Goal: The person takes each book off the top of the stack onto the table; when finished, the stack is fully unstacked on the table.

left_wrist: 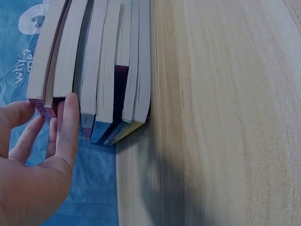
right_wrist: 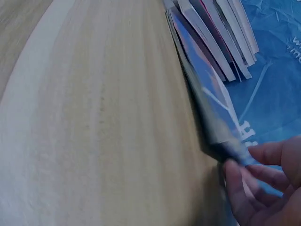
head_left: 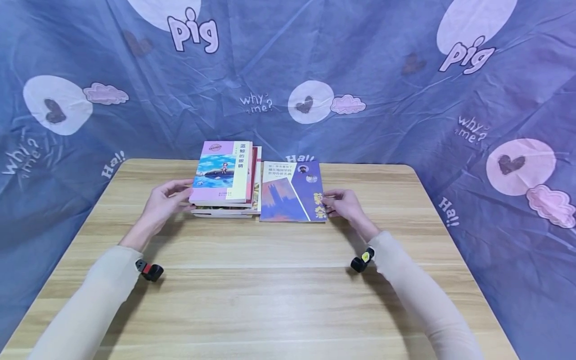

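Note:
Several books stand in a stack [left_wrist: 89, 56], whose top book [head_left: 216, 170] has a pink cover with a blue sea picture. My left hand [head_left: 167, 201] is at the stack's left side; in the left wrist view its fingertips [left_wrist: 70, 106] touch the edges of the upper books, the thumb and fingers spread apart. Just right of the stack lies a thin blue-purple picture book [head_left: 288, 200]. My right hand [head_left: 344, 205] pinches this book's right edge near the front corner, as the right wrist view shows, thumb on one face and fingers on the other.
Both hands work over a wooden table [head_left: 252, 290], near its back edge. Behind it hangs a blue printed cloth [head_left: 382, 140], which also covers the sides. Black wrist cameras [head_left: 150, 271] are strapped at both cuffs.

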Tool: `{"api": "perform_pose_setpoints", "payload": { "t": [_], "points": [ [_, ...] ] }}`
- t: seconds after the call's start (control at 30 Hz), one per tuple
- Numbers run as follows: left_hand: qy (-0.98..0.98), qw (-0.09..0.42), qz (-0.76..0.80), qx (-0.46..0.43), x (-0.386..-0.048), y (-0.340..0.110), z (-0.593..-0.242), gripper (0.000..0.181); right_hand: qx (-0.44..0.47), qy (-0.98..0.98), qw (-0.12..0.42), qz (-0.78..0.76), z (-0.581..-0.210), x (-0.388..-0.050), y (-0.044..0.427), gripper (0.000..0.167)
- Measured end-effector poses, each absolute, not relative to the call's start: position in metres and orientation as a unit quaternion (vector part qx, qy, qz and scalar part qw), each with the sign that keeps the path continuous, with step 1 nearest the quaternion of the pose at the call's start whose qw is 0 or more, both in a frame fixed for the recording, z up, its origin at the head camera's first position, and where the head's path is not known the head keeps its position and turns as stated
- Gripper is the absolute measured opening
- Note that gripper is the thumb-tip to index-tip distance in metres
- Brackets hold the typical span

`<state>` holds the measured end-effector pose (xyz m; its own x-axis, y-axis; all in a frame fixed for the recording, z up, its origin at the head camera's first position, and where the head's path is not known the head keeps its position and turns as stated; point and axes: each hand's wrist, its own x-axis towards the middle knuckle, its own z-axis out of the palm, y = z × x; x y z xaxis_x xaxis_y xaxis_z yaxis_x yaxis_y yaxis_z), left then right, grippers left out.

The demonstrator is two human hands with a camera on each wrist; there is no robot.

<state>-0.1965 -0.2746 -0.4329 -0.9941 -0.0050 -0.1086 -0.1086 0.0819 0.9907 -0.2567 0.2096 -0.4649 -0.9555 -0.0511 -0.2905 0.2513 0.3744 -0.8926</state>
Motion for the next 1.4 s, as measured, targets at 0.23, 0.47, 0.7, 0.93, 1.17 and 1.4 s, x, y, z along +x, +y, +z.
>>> {"api": "perform_pose_setpoints", "payload": {
  "t": [0.23, 0.47, 0.7, 0.93, 1.17, 1.4],
  "points": [
    [0.755, 0.037, 0.654, -0.046, -0.197, -0.276, -0.429, 0.049, 0.036, 0.810, 0.118, -0.573, -0.447, -0.254, 0.192, 0.040],
    [0.784, 0.036, 0.617, -0.051, -0.199, -0.276, -0.428, 0.056, 0.000, 0.754, 0.157, -0.638, -0.436, -0.255, 0.145, 0.043],
    [0.806, 0.019, 0.590, -0.039, -0.201, -0.272, -0.429, 0.054, -0.008, 0.692, 0.185, -0.698, -0.426, -0.256, 0.095, 0.040],
    [0.795, 0.010, 0.606, -0.027, -0.201, -0.267, -0.429, 0.053, 0.002, 0.658, 0.204, -0.725, -0.421, -0.258, 0.058, 0.040],
    [0.796, 0.011, 0.605, -0.021, -0.202, -0.264, -0.429, 0.054, -0.005, 0.667, 0.209, -0.715, -0.419, -0.254, 0.038, 0.034],
    [0.816, 0.008, 0.578, -0.019, -0.206, -0.261, -0.430, 0.054, 0.008, 0.691, 0.203, -0.693, -0.418, -0.256, 0.030, 0.038]
  ]
}}
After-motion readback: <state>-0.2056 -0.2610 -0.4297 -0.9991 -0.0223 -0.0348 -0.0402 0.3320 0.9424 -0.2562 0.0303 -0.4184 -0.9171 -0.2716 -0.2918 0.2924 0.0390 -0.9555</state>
